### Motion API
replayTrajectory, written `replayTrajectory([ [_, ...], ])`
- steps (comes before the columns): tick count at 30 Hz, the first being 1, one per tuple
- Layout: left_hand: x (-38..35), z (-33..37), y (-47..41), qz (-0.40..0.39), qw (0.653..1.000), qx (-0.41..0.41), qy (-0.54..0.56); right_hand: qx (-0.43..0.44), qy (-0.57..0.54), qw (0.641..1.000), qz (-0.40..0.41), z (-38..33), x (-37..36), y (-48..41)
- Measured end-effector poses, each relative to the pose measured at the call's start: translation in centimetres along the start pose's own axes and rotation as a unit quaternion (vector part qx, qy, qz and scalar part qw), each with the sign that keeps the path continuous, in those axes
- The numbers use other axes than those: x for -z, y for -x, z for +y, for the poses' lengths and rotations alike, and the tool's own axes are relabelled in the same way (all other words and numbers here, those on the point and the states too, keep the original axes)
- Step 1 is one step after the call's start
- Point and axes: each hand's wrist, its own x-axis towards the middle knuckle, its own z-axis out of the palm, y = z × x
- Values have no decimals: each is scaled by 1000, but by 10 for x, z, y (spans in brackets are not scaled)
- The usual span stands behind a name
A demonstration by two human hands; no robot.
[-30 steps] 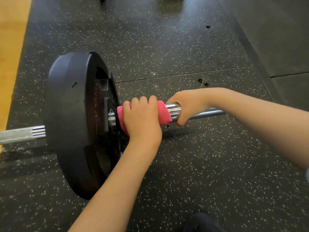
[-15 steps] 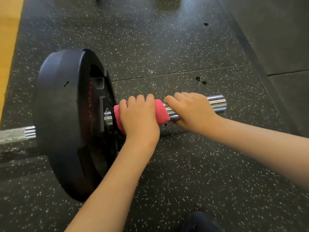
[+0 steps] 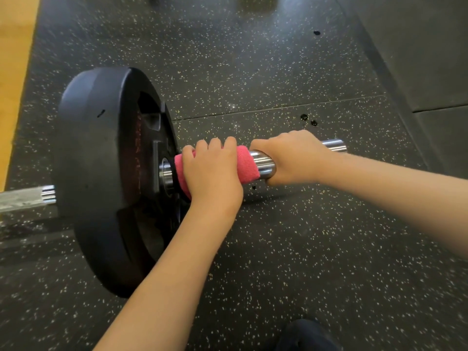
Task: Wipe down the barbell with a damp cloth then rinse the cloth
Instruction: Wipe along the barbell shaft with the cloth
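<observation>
Barbell: lies on the floor, running left to right across the view; its chrome sleeve sticks out to the right of the plate, and the grey shaft leaves the view at the left edge.
Cloth: pink, wrapped round the sleeve just beside the plate; one edge shows on the plate side, the other towards the right hand.
Left hand: laid over the cloth from above, fingers curled over the far side of the sleeve, gripping cloth and sleeve together; thumb hidden.
Right hand: on the bare chrome just right of the cloth, fingers curled round the sleeve; a short gleaming stretch shows between it and the cloth.
Sleeve end: pokes out past the right hand.
Plate: black, upright on its rim, just left of the cloth.
Floor: black rubber with pale flecks, a seam running across beyond the bar, a few dark spots near it.
Edges: yellow wooden strip at far left; plain grey mat at upper right; dark rounded shape at the bottom, too dim to name.
</observation>
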Motion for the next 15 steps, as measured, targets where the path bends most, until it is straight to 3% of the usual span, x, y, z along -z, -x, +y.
replayTrajectory([
  [3,0,0,2,0,1000,0,1,31,96,980,172,-4,-30,10],
  [5,1,2,3,-1,1000,0,-2,36,114,971,209,-2,-38,11],
  [7,1,2,5,-2,1000,1,-5,47,109,974,195,-1,-35,11],
  [9,1,3,5,1,1000,1,-6,60,83,988,113,0,-18,9],
  [11,0,3,5,5,1000,1,-6,42,13,998,-50,5,6,-1],
  [13,0,3,5,7,1000,0,-5,23,-93,977,-190,8,23,-13],
  [15,0,2,3,5,1000,-1,-5,25,-143,966,-214,8,26,-21],
])
